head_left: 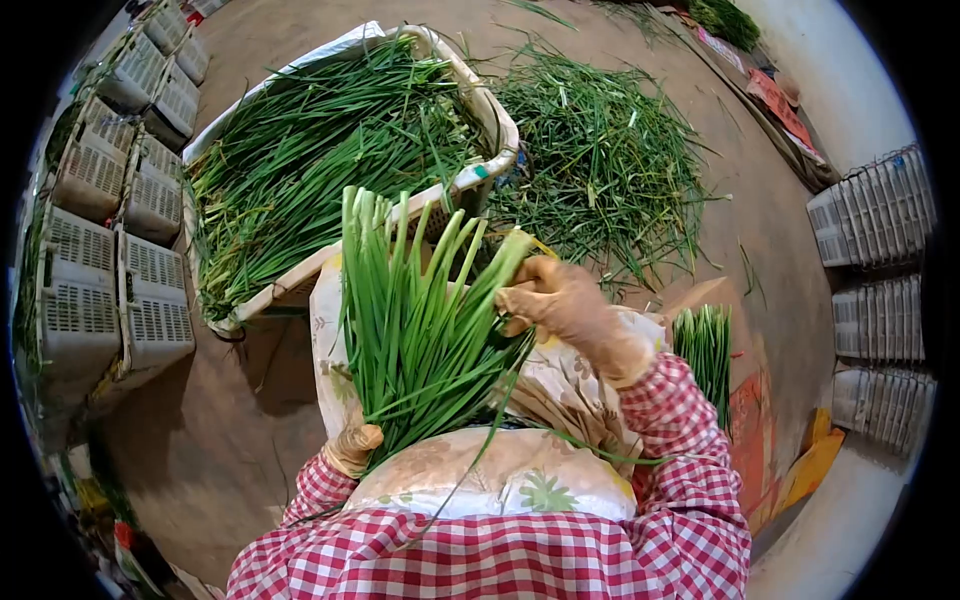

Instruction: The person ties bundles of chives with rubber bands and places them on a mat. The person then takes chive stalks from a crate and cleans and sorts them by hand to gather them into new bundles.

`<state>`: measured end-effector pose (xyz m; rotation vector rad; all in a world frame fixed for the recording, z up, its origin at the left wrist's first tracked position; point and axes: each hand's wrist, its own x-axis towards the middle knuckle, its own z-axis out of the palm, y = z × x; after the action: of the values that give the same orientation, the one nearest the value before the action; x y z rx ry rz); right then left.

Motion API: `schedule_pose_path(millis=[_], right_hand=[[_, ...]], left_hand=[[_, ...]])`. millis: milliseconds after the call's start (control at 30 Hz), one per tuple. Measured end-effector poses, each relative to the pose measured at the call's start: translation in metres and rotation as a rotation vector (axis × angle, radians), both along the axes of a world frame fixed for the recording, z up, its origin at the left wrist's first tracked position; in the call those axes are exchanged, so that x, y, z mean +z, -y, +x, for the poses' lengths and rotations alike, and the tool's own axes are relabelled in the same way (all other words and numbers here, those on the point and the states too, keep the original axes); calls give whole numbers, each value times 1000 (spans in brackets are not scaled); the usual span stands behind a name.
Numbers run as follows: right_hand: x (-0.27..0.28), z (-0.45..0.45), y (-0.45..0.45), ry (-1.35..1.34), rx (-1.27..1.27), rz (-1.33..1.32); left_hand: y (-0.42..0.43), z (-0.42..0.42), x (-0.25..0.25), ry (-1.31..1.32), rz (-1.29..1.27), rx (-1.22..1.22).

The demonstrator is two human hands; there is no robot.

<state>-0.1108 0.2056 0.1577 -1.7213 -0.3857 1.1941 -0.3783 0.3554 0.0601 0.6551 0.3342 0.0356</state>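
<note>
A loose bunch of green chives (415, 335) lies fanned across my lap, pale cut ends pointing away from me. My left hand (352, 449), in a tan glove, presses against the leafy end at the lower left. Its thumb shows, while the other fingers are hidden beneath the leaves. On the right side, my gloved right hand (572, 312) pinches a smaller bundle of chives (507, 262) near its pale stem ends. That bundle leans against the larger bunch. A patterned apron (490, 478) covers my lap under the leaves.
A large basket (505, 130) heaped with chives stands ahead on the left. Beside it, a pile of loose trimmings (600, 160) covers the floor. Neat chives (703, 355) lie at my right. Stacked plastic crates (155, 285) line the left, with more crates (880, 320) along the right wall.
</note>
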Motion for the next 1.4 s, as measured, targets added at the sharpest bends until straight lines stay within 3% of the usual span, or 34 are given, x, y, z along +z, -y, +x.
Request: schedule_pose_path(millis=[200,267,333,367,533,600,633,733,800,900,1067,1133,1167,1200,1267,1300,1333,1400], right_hand=[[-18,-12,-5,-115,-73,289],[-17,-16,-4,5,-52,180],[-10,-22,-1,390,-51,69],[-11,-21,2,451,-41,64],[-25,-9,6,429,36,29],[-31,-16,1,761,-42,233],[-29,-19,0,888,-49,127],[-24,-18,1,748,-4,39],[-25,-17,2,889,-22,86],[-29,12,4,1516,23,150],[-11,94,16,1810,-102,68],[-4,133,28,1867,-200,-240],[10,128,23,1871,-199,-234],[25,121,18,1630,-239,-448],[22,105,15,1193,-191,-250],[10,96,16,985,-113,128],[29,77,9,725,73,138],[35,54,-1,681,267,56]], left_hand=[[-4,-7,-9,-62,-93,38],[-3,1,-4,-54,-122,35],[-1,8,-4,-18,-146,13],[-2,7,-8,-15,-200,11],[-4,7,-7,9,-161,-6],[-3,6,-4,2,-166,-1],[-3,4,-4,3,-158,0],[-3,0,-8,-3,-187,24],[-3,-1,-9,-4,-225,37],[0,5,-4,2,-215,44],[3,3,8,-17,-160,57],[2,-7,-7,-23,-166,52],[1,-8,-9,-30,-170,49],[1,-8,-10,-25,-168,56],[2,-5,-3,-10,-134,32],[2,-7,-7,-40,-139,30],[1,-7,-5,-46,-141,23],[0,-5,-2,-59,-155,-36]])
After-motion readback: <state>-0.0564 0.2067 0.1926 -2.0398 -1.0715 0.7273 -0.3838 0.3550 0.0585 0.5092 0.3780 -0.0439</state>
